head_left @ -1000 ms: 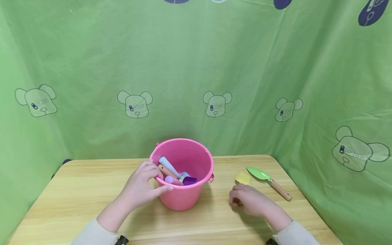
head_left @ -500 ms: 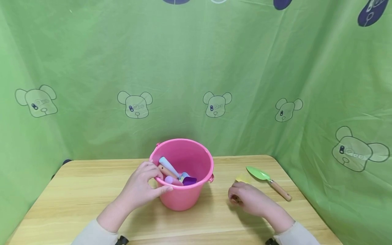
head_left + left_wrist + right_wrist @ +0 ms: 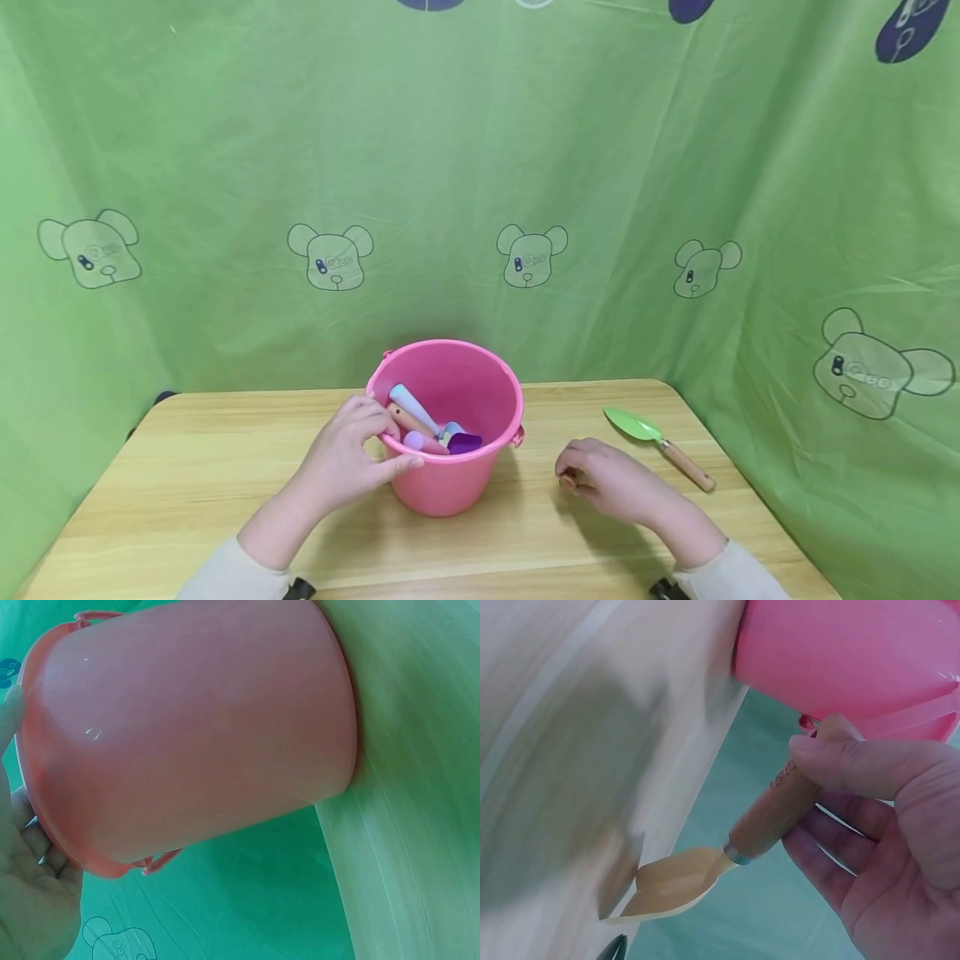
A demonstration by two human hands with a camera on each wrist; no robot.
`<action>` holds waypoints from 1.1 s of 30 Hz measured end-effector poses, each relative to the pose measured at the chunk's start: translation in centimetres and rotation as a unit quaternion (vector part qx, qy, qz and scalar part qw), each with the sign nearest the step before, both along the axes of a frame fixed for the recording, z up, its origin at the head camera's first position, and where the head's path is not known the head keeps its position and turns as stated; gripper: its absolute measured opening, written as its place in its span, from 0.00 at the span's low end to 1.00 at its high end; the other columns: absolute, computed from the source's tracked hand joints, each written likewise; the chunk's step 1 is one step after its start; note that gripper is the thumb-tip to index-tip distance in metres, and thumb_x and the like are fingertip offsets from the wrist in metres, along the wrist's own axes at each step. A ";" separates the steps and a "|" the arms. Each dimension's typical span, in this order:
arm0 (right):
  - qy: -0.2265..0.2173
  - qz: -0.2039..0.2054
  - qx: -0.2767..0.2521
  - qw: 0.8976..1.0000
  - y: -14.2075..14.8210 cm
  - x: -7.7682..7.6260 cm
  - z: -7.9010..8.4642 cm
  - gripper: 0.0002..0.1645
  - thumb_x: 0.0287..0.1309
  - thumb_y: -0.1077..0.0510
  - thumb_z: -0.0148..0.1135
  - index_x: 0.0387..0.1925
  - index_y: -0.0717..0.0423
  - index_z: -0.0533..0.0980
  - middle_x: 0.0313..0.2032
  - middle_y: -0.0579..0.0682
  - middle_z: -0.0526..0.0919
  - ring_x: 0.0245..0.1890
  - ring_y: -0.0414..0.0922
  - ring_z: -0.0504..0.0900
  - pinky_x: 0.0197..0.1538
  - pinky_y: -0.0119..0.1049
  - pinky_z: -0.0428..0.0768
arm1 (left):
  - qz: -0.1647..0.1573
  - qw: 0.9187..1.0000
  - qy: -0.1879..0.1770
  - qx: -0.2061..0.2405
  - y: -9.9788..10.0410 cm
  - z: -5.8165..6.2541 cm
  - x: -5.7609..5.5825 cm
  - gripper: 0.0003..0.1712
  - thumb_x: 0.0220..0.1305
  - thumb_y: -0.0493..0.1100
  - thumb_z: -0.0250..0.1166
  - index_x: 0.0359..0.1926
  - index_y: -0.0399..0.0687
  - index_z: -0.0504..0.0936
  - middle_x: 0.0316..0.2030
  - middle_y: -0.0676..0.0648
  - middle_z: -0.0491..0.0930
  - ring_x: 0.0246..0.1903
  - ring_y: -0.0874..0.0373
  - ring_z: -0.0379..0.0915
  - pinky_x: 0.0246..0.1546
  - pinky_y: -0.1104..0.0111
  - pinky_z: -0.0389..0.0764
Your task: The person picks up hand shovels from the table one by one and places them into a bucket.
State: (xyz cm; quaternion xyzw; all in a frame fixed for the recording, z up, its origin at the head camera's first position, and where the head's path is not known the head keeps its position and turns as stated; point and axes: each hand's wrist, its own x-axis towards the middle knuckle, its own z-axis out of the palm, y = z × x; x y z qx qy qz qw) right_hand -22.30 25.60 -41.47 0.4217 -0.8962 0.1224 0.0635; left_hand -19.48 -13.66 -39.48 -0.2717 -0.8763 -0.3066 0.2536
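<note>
A pink bucket (image 3: 442, 490) stands upright on the table. My left hand (image 3: 347, 446) grips its near left rim, thumb outside and fingers over the edge; the left wrist view shows the same hold on the bucket wall (image 3: 202, 735). My right hand (image 3: 618, 485), to the right of the bucket, pinches the wooden handle of a small yellow shovel (image 3: 676, 883) between thumb and fingers. The shovel slants, handle up, its blade tip right at the tabletop. From the head view the hand hides almost all of it except the handle's end.
Inside the bucket lie several small tools, among them a light blue handle (image 3: 414, 408) and a purple blade (image 3: 465, 442). A green trowel (image 3: 633, 425) with a wooden handle lies on the table (image 3: 247, 467) at the right. Green cloth (image 3: 435, 167) hangs behind and beside the table.
My right hand has shifted slightly left and up, raising the shovel's handle. Its yellow blade, earlier visible beyond the hand, is now hidden in the head view. My left hand and the bucket stay put.
</note>
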 end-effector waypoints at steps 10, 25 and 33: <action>-0.008 0.008 -0.019 1.000 -0.1 -0.2 1.1 0.19 0.50 0.71 0.72 0.32 0.44 0.76 0.32 0.34 0.77 0.38 0.33 0.79 0.44 0.32 0.82 | 0.001 1.000 -0.004 0.001 0.0 0.1 0.0 0.24 0.48 0.61 0.79 0.21 0.60 0.71 0.29 0.64 0.74 0.44 0.63 0.67 0.45 0.62 0.75; -0.027 -0.004 -0.035 0.999 -0.7 -0.4 2.3 0.17 0.53 0.67 0.72 0.38 0.45 0.76 0.34 0.32 0.77 0.39 0.33 0.79 0.46 0.33 0.82 | 0.003 1.000 -0.013 0.000 0.0 0.1 0.0 0.24 0.48 0.61 0.79 0.21 0.61 0.72 0.30 0.65 0.75 0.45 0.63 0.68 0.46 0.61 0.76; -0.047 -0.010 -0.043 0.998 -0.9 -0.1 3.0 0.16 0.55 0.66 0.71 0.40 0.46 0.76 0.35 0.33 0.77 0.41 0.34 0.81 0.47 0.34 0.82 | 0.002 1.000 -0.007 0.002 0.0 0.0 0.0 0.24 0.47 0.60 0.79 0.21 0.59 0.72 0.29 0.64 0.75 0.45 0.63 0.68 0.46 0.61 0.76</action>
